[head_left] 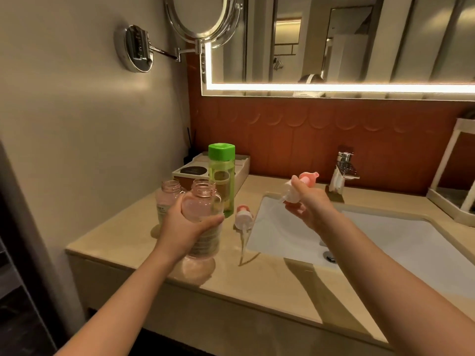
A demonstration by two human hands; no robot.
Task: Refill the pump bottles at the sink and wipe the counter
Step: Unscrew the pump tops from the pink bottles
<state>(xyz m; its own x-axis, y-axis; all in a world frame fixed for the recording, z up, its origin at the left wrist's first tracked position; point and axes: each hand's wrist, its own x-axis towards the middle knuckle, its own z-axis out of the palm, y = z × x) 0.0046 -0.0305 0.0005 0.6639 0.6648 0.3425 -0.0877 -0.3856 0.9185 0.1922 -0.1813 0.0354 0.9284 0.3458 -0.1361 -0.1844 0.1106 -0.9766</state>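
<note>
My left hand (187, 227) grips a clear pink bottle (203, 201) with its neck open, standing on the beige counter (270, 283). A second open pink bottle (168, 195) stands just behind it to the left. A tall green bottle (222, 176) with a green cap stands behind them. My right hand (308, 204) holds a white and pink pump head (298, 187) above the left end of the white sink (385, 242). Another pump head (243, 217) with its tube lies on the counter between the bottles and the sink.
A chrome tap (343, 170) rises behind the sink. A white amenity tray (205, 170) sits at the back left against the wall. A white rack (452, 176) stands at the right. A round mirror on an arm (203, 19) juts out from the wall above.
</note>
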